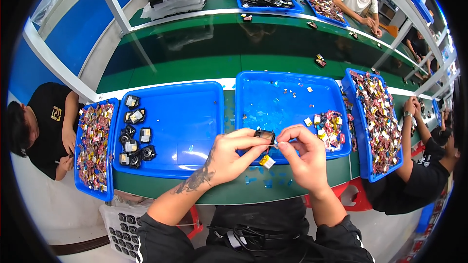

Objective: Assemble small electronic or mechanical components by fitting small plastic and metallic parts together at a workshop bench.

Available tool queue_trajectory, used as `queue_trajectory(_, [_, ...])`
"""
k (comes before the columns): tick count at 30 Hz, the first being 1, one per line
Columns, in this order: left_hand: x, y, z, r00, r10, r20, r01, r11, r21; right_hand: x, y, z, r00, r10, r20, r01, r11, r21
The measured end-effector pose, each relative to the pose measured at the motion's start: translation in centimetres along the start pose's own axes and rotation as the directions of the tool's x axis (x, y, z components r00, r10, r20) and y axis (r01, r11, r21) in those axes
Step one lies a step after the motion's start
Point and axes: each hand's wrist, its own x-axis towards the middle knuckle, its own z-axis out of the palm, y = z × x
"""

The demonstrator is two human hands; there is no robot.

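My left hand (233,152) pinches a small black square housing (264,135) between thumb and fingers, above the front edge of a blue tray. My right hand (306,158) is closed just beside it, thumb against fingertips, at a thin greyish piece too small to make out. Below the fingertips hangs a small white-and-yellow block (266,161), apparently a battery. Left of my hands, a blue tray (195,112) holds several black round-faced housings (130,146). The tray beyond my hands (273,78) holds a heap of small boards and battery-like pieces (330,126) at its right.
Narrow blue trays full of small parts stand at left (95,146) and right (375,122). Blue film scraps lie on the green bench (229,187). Behind runs a green conveyor belt (195,58) with a few parts. Co-workers sit at both sides and across.
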Motion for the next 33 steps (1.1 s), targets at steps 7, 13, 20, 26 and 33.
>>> queue_trajectory(7, [-0.1,-0.7,1.4,0.906,-0.401,0.133,0.4,0.716,-0.572,-0.1,0.3,0.6,0.995,-0.099,-0.032,0.091,0.979,-0.185])
queue_trajectory(13, [-0.8,-1.3,2.4,0.951,-0.304,-0.052,0.207,0.752,-0.625,-0.1,1.2,2.0,0.985,0.009,-0.171,0.0,0.999,0.053])
queue_trajectory(20, [-0.6,-1.0,2.6,0.952,-0.305,-0.033,0.215,0.738,-0.64,-0.2,1.3,1.7,0.984,0.024,-0.179,-0.015,0.999,0.049])
queue_trajectory(26, [-0.5,-0.4,3.0,0.946,-0.323,-0.025,0.217,0.689,-0.691,0.1,1.4,1.6,0.985,-0.034,-0.169,0.016,0.994,-0.104])
queue_trajectory(33, [-0.5,-0.8,2.8,0.895,-0.444,-0.041,0.297,0.662,-0.688,1.2,2.0,2.6,0.993,-0.03,-0.114,0.003,0.972,-0.235])
